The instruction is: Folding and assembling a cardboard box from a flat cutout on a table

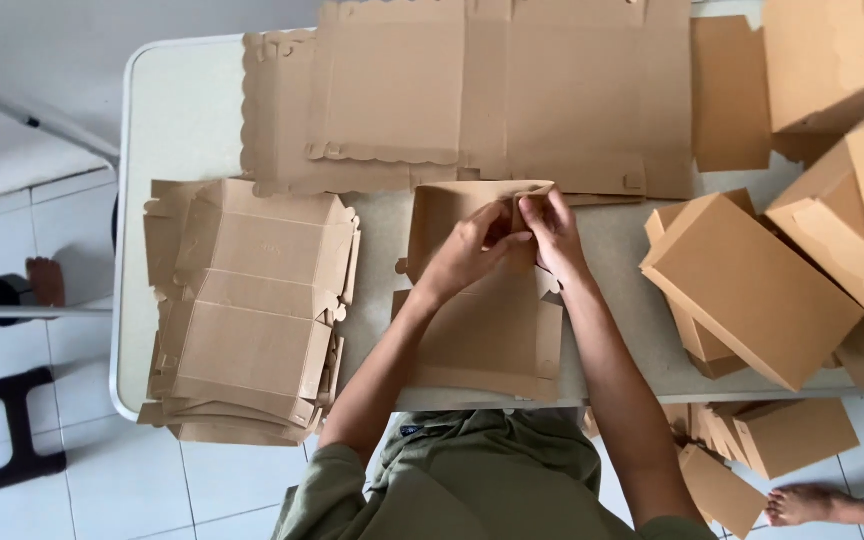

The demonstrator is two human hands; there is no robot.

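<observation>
A brown cardboard box blank lies on the white table in front of me, its far panel folded up. My left hand and my right hand both pinch the far right corner flap of this raised panel, fingers closed on the cardboard. A stack of flat box blanks sits to the left of my arms. Larger flat blanks are spread across the far side of the table.
Folded brown boxes pile up at the right, some stacked high at the far right. More boxes lie on the tiled floor beside another person's bare foot. A dark stool stands at the left.
</observation>
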